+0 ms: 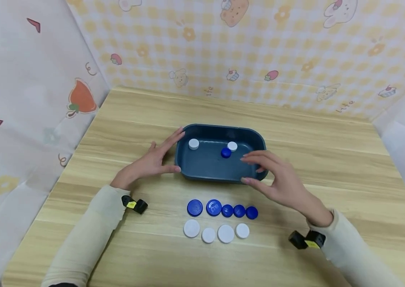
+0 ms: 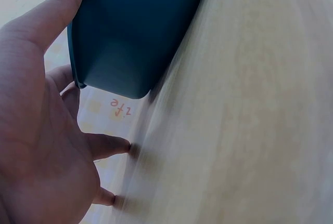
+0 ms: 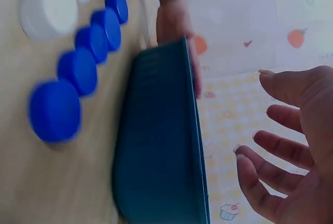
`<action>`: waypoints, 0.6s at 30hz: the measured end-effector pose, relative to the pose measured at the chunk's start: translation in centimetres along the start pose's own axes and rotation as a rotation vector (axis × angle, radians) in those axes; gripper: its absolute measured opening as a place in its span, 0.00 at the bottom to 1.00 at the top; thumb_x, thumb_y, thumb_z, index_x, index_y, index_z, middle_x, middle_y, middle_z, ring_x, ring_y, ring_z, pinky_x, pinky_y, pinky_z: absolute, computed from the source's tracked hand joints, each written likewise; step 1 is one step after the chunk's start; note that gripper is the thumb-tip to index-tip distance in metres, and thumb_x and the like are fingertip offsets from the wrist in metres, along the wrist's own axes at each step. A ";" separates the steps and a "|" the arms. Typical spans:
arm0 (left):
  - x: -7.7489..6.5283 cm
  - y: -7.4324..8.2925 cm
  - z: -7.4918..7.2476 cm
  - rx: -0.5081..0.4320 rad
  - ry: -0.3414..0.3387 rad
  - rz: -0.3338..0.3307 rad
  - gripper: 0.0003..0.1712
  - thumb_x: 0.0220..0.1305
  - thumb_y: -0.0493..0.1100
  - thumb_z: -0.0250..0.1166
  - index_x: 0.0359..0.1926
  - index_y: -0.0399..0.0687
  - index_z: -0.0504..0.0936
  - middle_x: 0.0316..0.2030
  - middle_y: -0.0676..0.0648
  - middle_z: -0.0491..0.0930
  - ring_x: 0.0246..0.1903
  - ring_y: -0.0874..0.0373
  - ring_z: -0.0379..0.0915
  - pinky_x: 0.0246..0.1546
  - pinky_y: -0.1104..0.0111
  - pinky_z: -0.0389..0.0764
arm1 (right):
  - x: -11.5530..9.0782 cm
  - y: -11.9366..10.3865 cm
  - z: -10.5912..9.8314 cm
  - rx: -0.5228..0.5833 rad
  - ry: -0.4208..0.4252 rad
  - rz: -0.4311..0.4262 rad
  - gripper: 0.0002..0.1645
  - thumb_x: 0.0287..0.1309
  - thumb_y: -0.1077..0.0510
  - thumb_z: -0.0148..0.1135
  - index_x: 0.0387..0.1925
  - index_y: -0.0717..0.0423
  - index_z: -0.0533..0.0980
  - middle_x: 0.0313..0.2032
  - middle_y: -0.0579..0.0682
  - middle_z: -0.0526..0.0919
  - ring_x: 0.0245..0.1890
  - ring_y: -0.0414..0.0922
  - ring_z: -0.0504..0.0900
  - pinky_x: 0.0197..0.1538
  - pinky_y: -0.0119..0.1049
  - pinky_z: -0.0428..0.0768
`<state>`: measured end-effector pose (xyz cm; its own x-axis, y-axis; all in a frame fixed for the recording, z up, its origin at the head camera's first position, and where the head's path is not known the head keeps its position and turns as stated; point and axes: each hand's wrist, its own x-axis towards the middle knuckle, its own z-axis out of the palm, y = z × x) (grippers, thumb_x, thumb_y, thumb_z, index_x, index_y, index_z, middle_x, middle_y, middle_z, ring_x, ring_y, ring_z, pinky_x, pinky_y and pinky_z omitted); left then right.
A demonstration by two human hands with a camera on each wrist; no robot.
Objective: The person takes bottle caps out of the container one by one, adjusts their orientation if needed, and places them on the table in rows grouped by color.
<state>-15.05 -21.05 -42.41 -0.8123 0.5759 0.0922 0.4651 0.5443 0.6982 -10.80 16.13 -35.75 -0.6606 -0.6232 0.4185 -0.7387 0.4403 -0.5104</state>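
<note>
A dark teal rectangular tray (image 1: 209, 169) with rounded corners rests on the table. Inside it lie a white bottle cap (image 1: 193, 144) at the left, and another white cap (image 1: 232, 146) close against a blue cap (image 1: 226, 153) right of the middle. My left hand (image 1: 153, 160) touches the tray's left end, thumb and fingers spread along the rim; in the left wrist view two fingertips reach down by the wood. Over the tray's right end, my right hand (image 1: 277, 177) hovers with thumb and fingers apart, holding nothing. In the right wrist view its fingers (image 3: 286, 151) are loosely bent above the rim.
In front of the tray, several blue caps (image 1: 227, 210) form a row on the wooden table (image 1: 145, 247). Several white caps (image 1: 226, 233) make a second row nearer me. A patterned cloth (image 1: 245, 48) hangs behind the table, with a white one (image 1: 19, 99) at left.
</note>
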 end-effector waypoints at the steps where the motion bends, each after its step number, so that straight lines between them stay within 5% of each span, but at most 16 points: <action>1: 0.0 0.0 0.0 0.000 0.000 -0.002 0.57 0.57 0.55 0.69 0.76 0.63 0.40 0.75 0.54 0.32 0.72 0.47 0.35 0.55 0.29 0.30 | 0.5 0.4 0.0 -0.013 -0.013 0.012 0.30 0.47 0.58 0.75 0.55 0.50 0.76 0.53 0.47 0.77 0.45 0.42 0.79 0.38 0.35 0.80; 9: 0.1 0.0 0.1 0.006 0.003 0.001 0.57 0.57 0.52 0.70 0.76 0.62 0.39 0.75 0.55 0.31 0.72 0.47 0.36 0.55 0.28 0.30 | 3.8 3.8 2.0 -0.013 -0.119 0.083 0.28 0.52 0.53 0.72 0.54 0.55 0.76 0.46 0.51 0.80 0.36 0.44 0.81 0.34 0.38 0.81; 18: 0.0 0.1 0.1 0.015 0.000 -0.009 0.57 0.58 0.53 0.70 0.76 0.63 0.39 0.75 0.56 0.31 0.72 0.48 0.35 0.55 0.29 0.30 | 5.1 5.6 3.7 -0.009 -0.199 0.133 0.31 0.50 0.55 0.74 0.55 0.57 0.75 0.48 0.54 0.78 0.33 0.44 0.81 0.33 0.36 0.81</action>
<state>-14.98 -20.93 -42.38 -0.8161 0.5714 0.0859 0.4634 0.5583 0.6881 -17.84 13.02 -39.27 -0.7132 -0.6744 0.1911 -0.6488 0.5320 -0.5441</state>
